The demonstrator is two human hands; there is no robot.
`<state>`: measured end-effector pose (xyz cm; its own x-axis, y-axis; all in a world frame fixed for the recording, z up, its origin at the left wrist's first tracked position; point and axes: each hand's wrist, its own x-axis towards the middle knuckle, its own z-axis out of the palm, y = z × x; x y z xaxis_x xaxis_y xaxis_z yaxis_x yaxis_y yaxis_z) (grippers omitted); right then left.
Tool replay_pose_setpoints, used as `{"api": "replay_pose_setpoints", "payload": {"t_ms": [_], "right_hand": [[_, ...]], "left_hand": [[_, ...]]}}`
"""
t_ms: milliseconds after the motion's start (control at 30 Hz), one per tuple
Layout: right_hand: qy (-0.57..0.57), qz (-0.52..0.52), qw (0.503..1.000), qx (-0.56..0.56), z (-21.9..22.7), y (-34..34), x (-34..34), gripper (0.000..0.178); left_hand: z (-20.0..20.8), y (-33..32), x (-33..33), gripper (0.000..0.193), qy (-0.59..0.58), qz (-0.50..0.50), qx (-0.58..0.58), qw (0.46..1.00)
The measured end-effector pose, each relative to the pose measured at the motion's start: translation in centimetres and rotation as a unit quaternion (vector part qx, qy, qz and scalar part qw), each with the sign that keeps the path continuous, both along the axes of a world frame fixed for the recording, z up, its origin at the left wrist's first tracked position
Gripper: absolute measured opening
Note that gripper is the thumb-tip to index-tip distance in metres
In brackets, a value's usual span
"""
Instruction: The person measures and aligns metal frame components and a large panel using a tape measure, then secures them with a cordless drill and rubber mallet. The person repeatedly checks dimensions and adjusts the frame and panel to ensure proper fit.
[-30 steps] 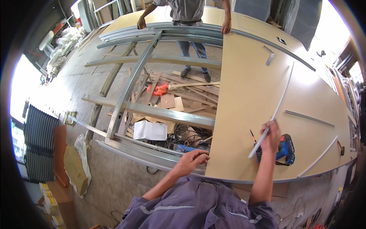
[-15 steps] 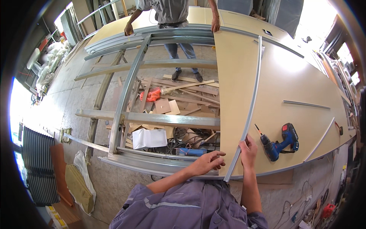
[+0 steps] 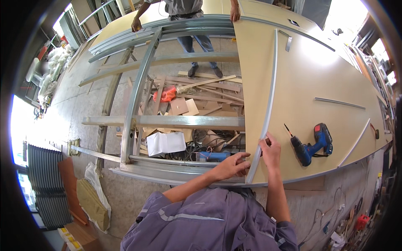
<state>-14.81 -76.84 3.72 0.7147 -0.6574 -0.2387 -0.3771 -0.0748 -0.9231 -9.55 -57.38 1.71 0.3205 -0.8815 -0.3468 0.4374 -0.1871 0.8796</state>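
A long, narrow grey metal strip [image 3: 273, 81] runs from the near edge of a beige panel [image 3: 301, 100] toward its far side. My right hand [image 3: 271, 147] pinches the strip near its close end, with thumb and fingertips at its edge. Just left of that end is my left hand [image 3: 232, 166], its fingers loosely bent and apart, holding nothing. The fingertips come close to the strip; whether they touch it I cannot tell. Right of my right hand, a blue and black cordless drill [image 3: 312, 144] with a long bit lies on the panel.
Left of the panel extends an open metal frame [image 3: 140, 98], with wood offcuts [image 3: 209, 90], cables and a white box [image 3: 166, 143] on the floor beneath. Across it stands another person [image 3: 188, 25], hands by the far rails. Shorter strips [image 3: 340, 103] lie on the panel.
The strip's near end has shifted back from the panel's front edge and now lies flatter on the panel. Both my hands have moved slightly away from me with it.
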Motion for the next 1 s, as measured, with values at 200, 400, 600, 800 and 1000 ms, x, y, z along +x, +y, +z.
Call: {"api": "replay_pose_setpoints", "payload": {"t_ms": [200, 400, 600, 800, 1000], "right_hand": [[-0.038, 0.071, 0.997, -0.01, -2.1, 1.0, 0.8, 0.029], [-0.025, 0.005, 0.99, 0.141, -1.7, 1.8, 0.2, 0.027], [-0.08, -0.003, 0.985, 0.152, -2.3, 1.2, -0.7, 0.028], [-0.091, -0.009, 0.984, 0.15, -2.6, 1.0, -0.8, 0.025], [-0.104, 0.014, 0.984, 0.145, -3.2, 0.7, -0.8, 0.019]], "left_hand": [[0.9, -2.8, 1.7, 0.042, -0.003, 0.11, -0.011, 0.994], [1.7, 1.6, 5.9, 0.031, -0.065, 0.188, 0.095, 0.975], [4.6, 11.8, 3.8, 0.028, -0.071, 0.197, 0.183, 0.96], [4.1, 19.8, -1.5, 0.024, -0.045, 0.286, 0.207, 0.935], [3.6, 19.4, -2.8, 0.026, -0.044, 0.369, 0.189, 0.909]]}}
